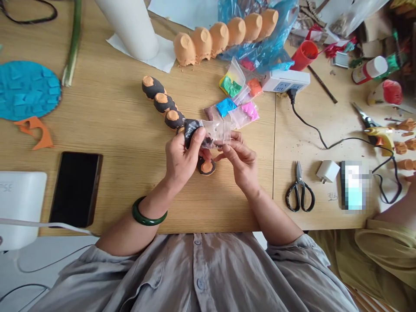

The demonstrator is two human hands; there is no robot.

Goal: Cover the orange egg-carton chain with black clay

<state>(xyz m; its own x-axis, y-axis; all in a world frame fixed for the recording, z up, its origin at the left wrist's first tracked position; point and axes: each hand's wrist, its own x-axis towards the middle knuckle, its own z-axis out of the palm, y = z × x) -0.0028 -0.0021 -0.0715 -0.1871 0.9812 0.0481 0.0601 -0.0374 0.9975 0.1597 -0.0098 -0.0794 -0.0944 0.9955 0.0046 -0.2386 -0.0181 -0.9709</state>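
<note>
Both my hands hold a small clear plastic bag [217, 130] with dark clay [191, 128] in it, just above the wooden table [123, 138]. My left hand [182, 158], with a green bangle on the wrist, is closed around the bag's dark end. My right hand [238, 160] pinches the bag's clear end with its fingertips. Under and behind the hands lies a row of dark clay pieces with orange tops [162, 103], one of them [206, 167] right below my fingers.
Small bags of coloured clay [238, 102] lie behind the hands. An orange egg-carton strip [224, 37], white roll [130, 26], power strip [286, 81], black scissors [299, 190], phone [76, 188] and blue disc [27, 89] are around. Another person's arm [394, 212] is at right.
</note>
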